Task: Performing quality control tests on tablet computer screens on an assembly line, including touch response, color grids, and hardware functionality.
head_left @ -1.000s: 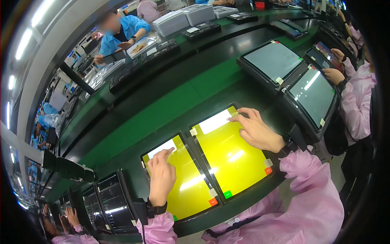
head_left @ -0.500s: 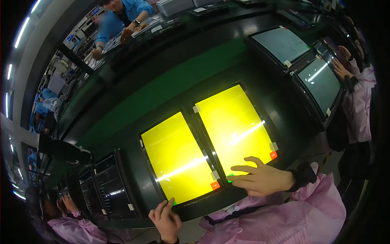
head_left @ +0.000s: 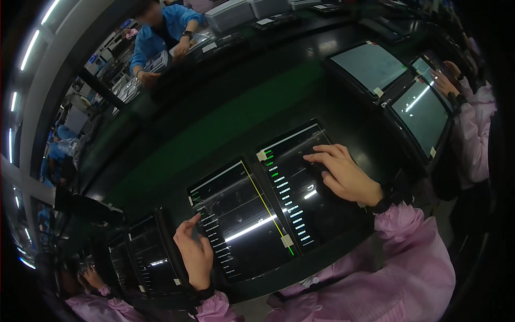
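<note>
Two dark-framed tablets lie side by side in front of me. The left tablet (head_left: 238, 206) shows a dark screen with lines of small text on its left and a thin yellow-green line down its right side. On the right tablet (head_left: 298, 161) a column of green and white text runs down a dark screen. My left hand (head_left: 194, 252) is at the left tablet's left edge, index finger stretched to the screen and thumb apart. Over the right half of the right tablet, my right hand (head_left: 346, 174) has its fingers spread. Both hands hold nothing; whether the fingertips touch the glass I cannot tell.
Grey-screened tablets (head_left: 370, 67) lie at the far right beside a co-worker's hands (head_left: 445, 83). More dark tablets (head_left: 150, 252) lie at the left near another co-worker's hand (head_left: 94, 278). Across the bench, a person in blue (head_left: 166, 35) works near grey trays (head_left: 230, 16).
Both screens went from solid yellow with coloured corner patches to dark with text. My hands moved from the tablets' near corners farther up: the left along the left edge, the right over the right screen.
</note>
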`<control>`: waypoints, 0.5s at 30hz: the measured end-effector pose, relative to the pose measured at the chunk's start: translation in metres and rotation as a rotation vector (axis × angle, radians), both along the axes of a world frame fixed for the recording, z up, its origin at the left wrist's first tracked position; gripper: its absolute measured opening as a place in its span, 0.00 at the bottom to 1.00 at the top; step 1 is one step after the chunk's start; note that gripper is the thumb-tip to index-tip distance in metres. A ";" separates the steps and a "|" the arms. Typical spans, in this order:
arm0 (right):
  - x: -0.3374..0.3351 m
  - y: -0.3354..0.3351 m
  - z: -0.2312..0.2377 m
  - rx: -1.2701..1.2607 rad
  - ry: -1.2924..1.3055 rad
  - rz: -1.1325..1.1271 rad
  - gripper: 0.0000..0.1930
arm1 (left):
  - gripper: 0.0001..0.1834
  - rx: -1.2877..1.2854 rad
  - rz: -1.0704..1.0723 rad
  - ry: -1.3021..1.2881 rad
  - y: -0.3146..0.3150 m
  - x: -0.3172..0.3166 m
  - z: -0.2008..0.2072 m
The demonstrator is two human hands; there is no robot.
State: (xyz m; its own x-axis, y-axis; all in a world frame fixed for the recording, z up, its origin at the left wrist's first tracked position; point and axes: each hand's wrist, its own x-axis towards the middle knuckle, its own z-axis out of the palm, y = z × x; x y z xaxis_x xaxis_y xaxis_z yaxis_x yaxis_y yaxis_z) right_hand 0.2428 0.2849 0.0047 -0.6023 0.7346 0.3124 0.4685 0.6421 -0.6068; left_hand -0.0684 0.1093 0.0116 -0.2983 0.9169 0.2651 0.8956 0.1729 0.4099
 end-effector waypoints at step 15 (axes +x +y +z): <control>0.031 -0.028 0.032 0.086 0.164 -0.108 0.18 | 0.26 0.054 -0.002 0.043 0.010 0.017 0.005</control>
